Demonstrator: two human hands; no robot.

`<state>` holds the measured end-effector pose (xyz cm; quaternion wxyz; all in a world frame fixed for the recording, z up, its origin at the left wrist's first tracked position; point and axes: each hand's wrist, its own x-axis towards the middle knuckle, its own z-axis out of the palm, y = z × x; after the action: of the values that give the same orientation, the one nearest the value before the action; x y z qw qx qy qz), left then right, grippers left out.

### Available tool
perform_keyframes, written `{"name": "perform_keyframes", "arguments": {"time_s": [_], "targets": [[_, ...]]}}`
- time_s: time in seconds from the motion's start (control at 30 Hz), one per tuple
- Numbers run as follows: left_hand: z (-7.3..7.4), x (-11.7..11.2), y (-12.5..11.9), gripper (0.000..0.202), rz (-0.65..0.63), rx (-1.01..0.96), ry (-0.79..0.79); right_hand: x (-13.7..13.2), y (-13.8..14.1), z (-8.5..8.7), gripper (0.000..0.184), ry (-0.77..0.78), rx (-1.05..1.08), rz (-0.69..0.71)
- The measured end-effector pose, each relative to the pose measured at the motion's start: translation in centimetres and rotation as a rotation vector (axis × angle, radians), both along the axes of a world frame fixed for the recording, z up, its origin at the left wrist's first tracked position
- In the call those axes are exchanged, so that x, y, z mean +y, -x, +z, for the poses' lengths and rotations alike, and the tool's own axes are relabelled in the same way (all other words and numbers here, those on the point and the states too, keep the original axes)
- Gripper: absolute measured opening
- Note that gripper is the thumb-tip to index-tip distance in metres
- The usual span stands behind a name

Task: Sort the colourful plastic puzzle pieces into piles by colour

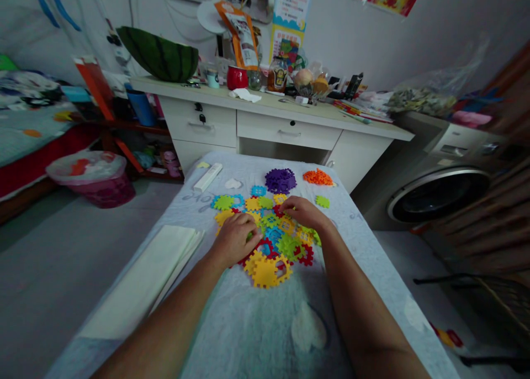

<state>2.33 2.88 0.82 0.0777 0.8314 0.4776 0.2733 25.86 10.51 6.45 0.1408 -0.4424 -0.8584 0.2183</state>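
Note:
A loose pile of yellow, green, blue and red gear-edged plastic building pieces (pixel 286 245) spreads over the middle of the cloth-covered table. On the pile's left side rests my left hand (pixel 235 241), its fingers curled; a bit of green shows between thumb and fingers, but what they grip is hidden. My right hand (pixel 305 211) reaches over the far side of the pile, fingertips bent together at a red gear-edged piece (pixel 277 210). Just beyond it sits a heap of purple pieces (pixel 280 180). Farther right lies a heap of orange pieces (pixel 317 177).
A folded white cloth (pixel 143 282) lies along the table's left side, with a white oblong object (pixel 208 177) farther back. One green piece (pixel 322 201) lies apart at right. Behind stands a white desk (pixel 285 129) bearing a cut watermelon (pixel 159 56); a washing machine (pixel 434 169) stands right.

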Motion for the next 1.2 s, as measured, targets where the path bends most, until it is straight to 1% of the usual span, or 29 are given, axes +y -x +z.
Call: {"name": "perform_keyframes", "arguments": {"time_s": [0.07,0.1,0.17,0.23,0.33,0.4,0.47,0.53,0.6,0.67,0.73,0.8,0.87,1.0,1.03,1.13,1.2], "targets": [[0.1,0.0,0.0,0.02,0.008,0.003,-0.008,-0.1,0.0,0.1,0.033,-0.006,-0.121,0.099],[0.1,0.0,0.0,0.02,0.012,0.003,-0.011,-0.1,-0.1,0.1,0.034,-0.006,-0.199,0.104],[0.0,0.0,0.1,0.019,0.026,0.002,-0.014,0.0,-0.4,0.2,0.033,0.024,-0.353,0.056],[-0.2,0.0,0.2,0.016,0.049,0.004,-0.019,0.1,-1.2,0.5,0.029,0.076,-0.455,-0.014],[-0.3,0.2,0.5,0.008,0.106,0.008,-0.041,0.4,-2.5,1.0,0.026,0.107,-0.494,-0.098],[-0.4,0.3,0.7,0.005,0.156,0.006,-0.053,0.4,-2.8,1.2,0.027,0.106,-0.463,-0.114],[-0.3,0.5,0.9,0.006,0.192,0.011,-0.05,0.3,-2.3,1.1,0.028,0.094,-0.375,-0.047],[-0.3,0.5,1.1,0.013,0.206,0.029,-0.031,-0.1,-1.1,0.8,0.029,0.061,-0.253,0.073],[-0.3,0.5,1.2,0.028,0.207,0.052,-0.01,-0.6,0.6,0.3,0.031,0.001,-0.141,0.182],[-0.5,0.4,1.3,0.044,0.206,0.068,0.005,-1.2,2.3,-0.2,0.034,-0.058,-0.076,0.254],[-0.6,0.3,1.3,0.056,0.202,0.068,0.016,-1.7,3.6,-0.6,0.034,-0.098,-0.08,0.307],[-0.7,0.2,1.4,0.058,0.193,0.057,0.021,-2.0,4.2,-0.6,0.026,-0.102,-0.167,0.341],[-0.5,0.2,1.4,0.05,0.177,0.04,0.022,-2.0,4.0,-0.3,0.02,-0.077,-0.297,0.323],[0.2,0.1,1.3,0.01,0.145,0.018,0.034,-1.7,2.6,0.8,0.024,0.012,-0.532,0.233],[0.4,0.1,1.3,0.007,0.146,0.019,0.035,-1.6,2.3,1.1,0.025,0.024,-0.589,0.204],[0.6,0.2,1.4,0.016,0.165,0.021,0.026,-1.4,1.7,1.5,0.028,0.044,-0.711,0.114],[0.4,0.4,1.5,0.015,0.179,0.012,0.012,-1.5,1.9,1.6,0.026,0.053,-0.682,0.117]]}}
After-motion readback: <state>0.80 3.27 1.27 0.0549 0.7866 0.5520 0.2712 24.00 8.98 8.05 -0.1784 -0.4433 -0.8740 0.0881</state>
